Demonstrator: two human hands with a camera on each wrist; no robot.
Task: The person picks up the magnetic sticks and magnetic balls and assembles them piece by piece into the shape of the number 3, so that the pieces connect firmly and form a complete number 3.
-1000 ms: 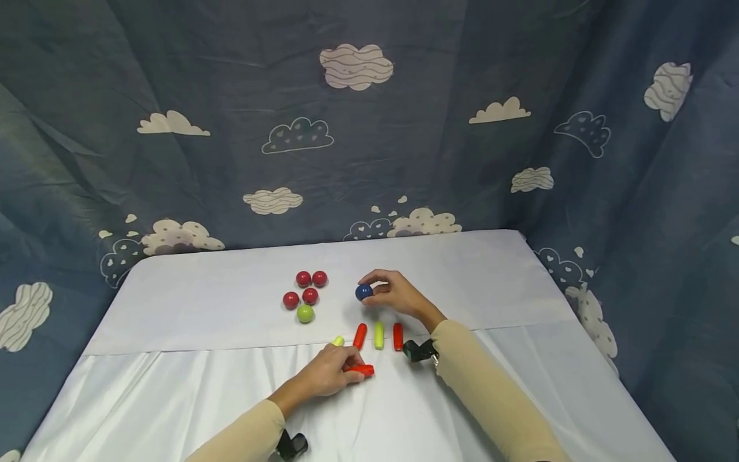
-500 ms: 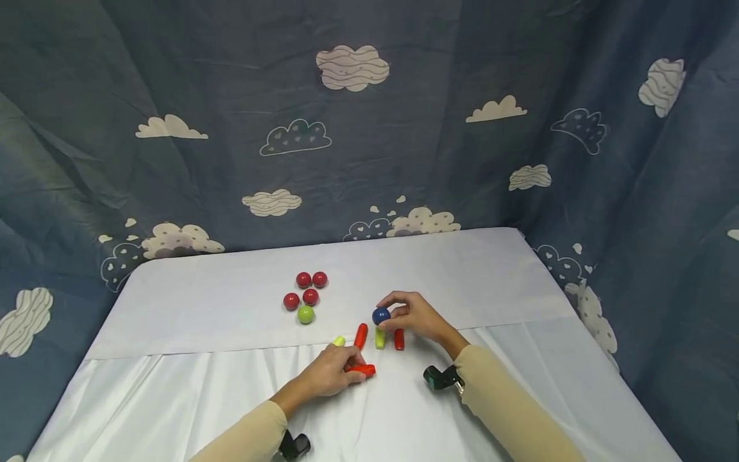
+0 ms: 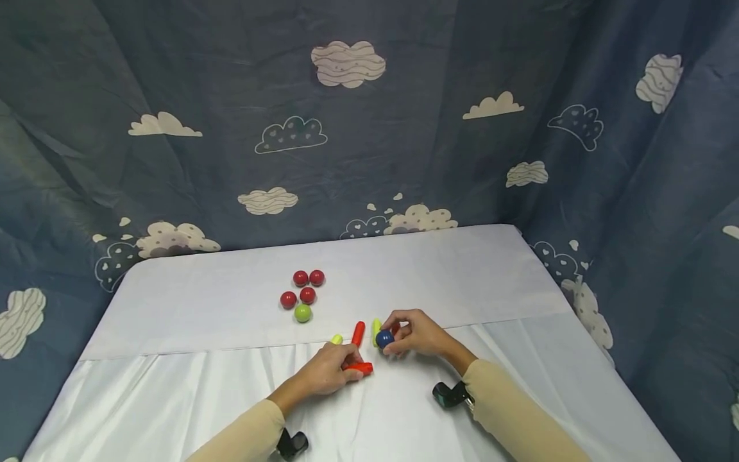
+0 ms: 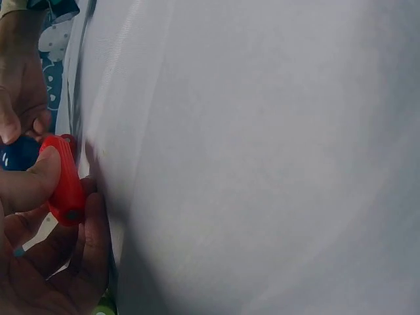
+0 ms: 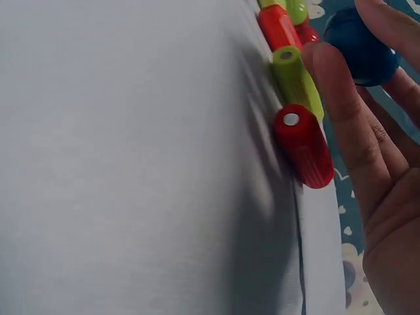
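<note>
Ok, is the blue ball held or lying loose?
Held in the right hand: the head view shows its fingers pinching the blue ball. Whether it also touches the white cloth, I can't tell.

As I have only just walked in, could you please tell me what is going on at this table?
A person's left hand grips a short red rod, while their right hand holds a glossy blue ball between thumb and fingers. Two other red rods and two yellow-green rods lie near the hands on a white cloth. Farther back, to the left, four glossy red balls and one glossy green ball sit grouped together.
</note>
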